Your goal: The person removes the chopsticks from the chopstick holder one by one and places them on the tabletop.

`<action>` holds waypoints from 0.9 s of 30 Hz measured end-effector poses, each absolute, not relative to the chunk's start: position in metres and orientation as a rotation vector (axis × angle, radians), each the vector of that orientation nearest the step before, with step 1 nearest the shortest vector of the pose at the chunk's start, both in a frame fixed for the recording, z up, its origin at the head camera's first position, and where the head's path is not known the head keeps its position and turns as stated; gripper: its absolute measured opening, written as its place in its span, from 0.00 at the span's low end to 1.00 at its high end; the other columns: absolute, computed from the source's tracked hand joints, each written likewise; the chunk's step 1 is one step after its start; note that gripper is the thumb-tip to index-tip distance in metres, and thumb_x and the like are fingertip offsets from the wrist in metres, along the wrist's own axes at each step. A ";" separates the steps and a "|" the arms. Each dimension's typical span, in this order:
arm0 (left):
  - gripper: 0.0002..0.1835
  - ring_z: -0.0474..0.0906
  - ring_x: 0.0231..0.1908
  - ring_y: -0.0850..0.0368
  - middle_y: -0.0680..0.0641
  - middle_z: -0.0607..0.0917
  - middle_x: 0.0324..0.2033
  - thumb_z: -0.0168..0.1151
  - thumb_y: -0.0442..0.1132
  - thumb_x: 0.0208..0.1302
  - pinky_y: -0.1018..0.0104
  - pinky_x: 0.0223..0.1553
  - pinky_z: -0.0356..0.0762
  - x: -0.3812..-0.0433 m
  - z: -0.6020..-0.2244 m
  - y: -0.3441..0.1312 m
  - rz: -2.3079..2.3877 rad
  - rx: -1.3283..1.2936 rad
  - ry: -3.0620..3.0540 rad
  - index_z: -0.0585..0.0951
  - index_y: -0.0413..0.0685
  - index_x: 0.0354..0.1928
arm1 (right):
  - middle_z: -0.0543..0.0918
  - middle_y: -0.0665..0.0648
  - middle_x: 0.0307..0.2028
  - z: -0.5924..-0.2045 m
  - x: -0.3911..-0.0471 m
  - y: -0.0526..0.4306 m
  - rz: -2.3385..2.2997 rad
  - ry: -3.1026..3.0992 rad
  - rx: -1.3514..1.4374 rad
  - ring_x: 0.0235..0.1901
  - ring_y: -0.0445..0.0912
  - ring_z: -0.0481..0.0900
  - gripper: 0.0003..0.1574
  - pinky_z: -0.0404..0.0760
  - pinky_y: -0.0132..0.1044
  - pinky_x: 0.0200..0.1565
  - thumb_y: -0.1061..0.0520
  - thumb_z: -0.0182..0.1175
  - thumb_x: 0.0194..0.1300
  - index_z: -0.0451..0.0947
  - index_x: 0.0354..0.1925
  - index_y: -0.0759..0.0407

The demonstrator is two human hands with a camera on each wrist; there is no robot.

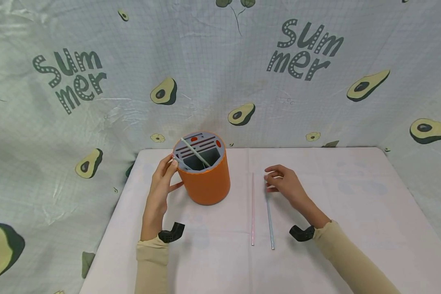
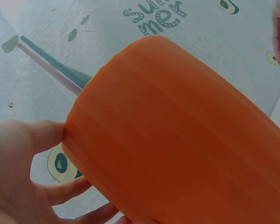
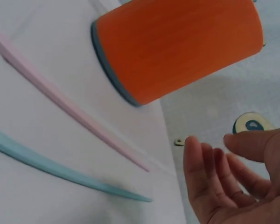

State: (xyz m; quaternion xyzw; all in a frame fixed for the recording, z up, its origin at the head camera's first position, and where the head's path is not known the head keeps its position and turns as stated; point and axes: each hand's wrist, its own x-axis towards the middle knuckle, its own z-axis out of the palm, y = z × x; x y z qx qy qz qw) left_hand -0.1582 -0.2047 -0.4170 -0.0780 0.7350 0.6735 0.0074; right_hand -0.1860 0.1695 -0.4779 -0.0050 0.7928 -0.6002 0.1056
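Note:
An orange round utensil holder (image 1: 209,185) with a grey slotted top stands upright on the table's left half. My left hand (image 1: 161,179) holds its left side, thumb at the rim and fingers along the wall. A pale green chopstick (image 1: 194,151) leans out of its large opening; in the left wrist view a teal chopstick (image 2: 46,57) and a pink one (image 2: 51,70) jut past the rim. My right hand (image 1: 284,183), fingers loosely bent, hovers by the upper end of a blue chopstick (image 1: 270,224); nothing shows between thumb and fingers. Beside it lies a pink chopstick (image 1: 252,212).
A white-covered table (image 1: 353,212) reaches back to a hanging sheet (image 1: 206,53) printed with avocados and lettering. Both chopsticks on the table lie roughly parallel, right of the holder. Each wrist wears a small black camera.

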 end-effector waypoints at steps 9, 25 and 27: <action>0.34 0.66 0.73 0.48 0.48 0.66 0.77 0.52 0.59 0.79 0.35 0.67 0.76 -0.158 -0.416 -0.204 2.113 -0.227 2.291 0.61 0.58 0.81 | 0.81 0.64 0.52 -0.448 -0.189 0.163 -1.903 2.316 -0.373 0.42 0.40 0.87 0.24 0.90 0.35 0.46 0.59 0.64 0.74 0.75 0.64 0.60; 0.35 0.65 0.74 0.48 0.47 0.65 0.78 0.52 0.59 0.78 0.34 0.66 0.76 -0.158 -0.418 -0.206 2.118 -0.224 2.283 0.61 0.58 0.81 | 0.81 0.58 0.60 -0.413 -0.193 0.120 -1.896 2.423 -0.835 0.62 0.52 0.79 0.24 0.81 0.38 0.65 0.59 0.64 0.73 0.76 0.65 0.56; 0.35 0.65 0.74 0.48 0.47 0.65 0.78 0.52 0.59 0.78 0.34 0.66 0.76 -0.158 -0.418 -0.206 2.119 -0.229 2.285 0.60 0.58 0.81 | 0.81 0.57 0.60 -0.411 -0.196 0.113 -1.897 2.422 -0.870 0.62 0.51 0.79 0.24 0.80 0.43 0.67 0.59 0.64 0.73 0.76 0.65 0.54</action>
